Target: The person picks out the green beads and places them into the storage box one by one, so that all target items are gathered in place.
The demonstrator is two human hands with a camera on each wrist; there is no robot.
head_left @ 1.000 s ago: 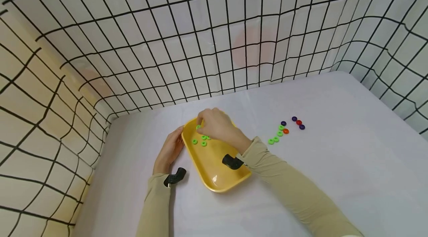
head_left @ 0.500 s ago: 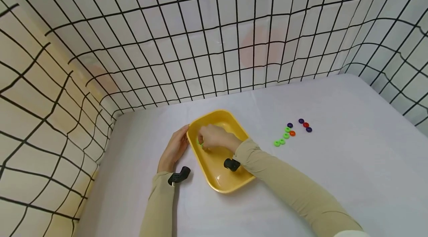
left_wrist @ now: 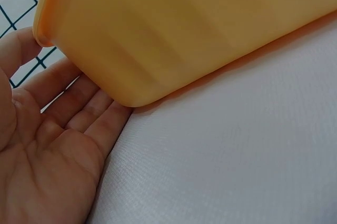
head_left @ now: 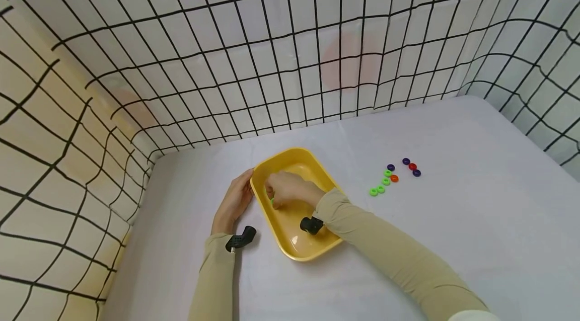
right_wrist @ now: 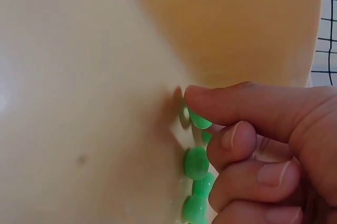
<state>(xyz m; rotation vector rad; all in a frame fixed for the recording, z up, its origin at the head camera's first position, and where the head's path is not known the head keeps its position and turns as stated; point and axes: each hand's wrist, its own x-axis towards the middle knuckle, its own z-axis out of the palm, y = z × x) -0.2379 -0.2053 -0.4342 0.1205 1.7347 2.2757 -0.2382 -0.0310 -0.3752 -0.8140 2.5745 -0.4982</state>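
Several green rings (right_wrist: 196, 163) lie in a loose line on the floor of the yellow tray (head_left: 317, 165), and that line is what I watch. From my right wrist view they run roughly top to bottom just left of my right hand (head_left: 290, 190), directly under and against the tips of its curled fingers (right_wrist: 237, 105). The forefinger reaches furthest, its tip touching the uppermost ring I can see; the other fingers are folded in behind it, knuckles bent, bunched over the lower rings. I cannot tell whether any ring is actually pinched or only touched, since the thumb is out of sight.

My left hand (head_left: 233, 203) is outside the tray, on its left side, palm facing the outer wall, fingers straight and relaxed, resting against the wall near the corner. So the right hand is the nearer one by far: the rings lie between its fingertips and the tray's left wall.

More rings (head_left: 392, 176), green, orange, purple and red, sit in a small cluster on the white surface (head_left: 453, 220), well apart to the right of the tray.
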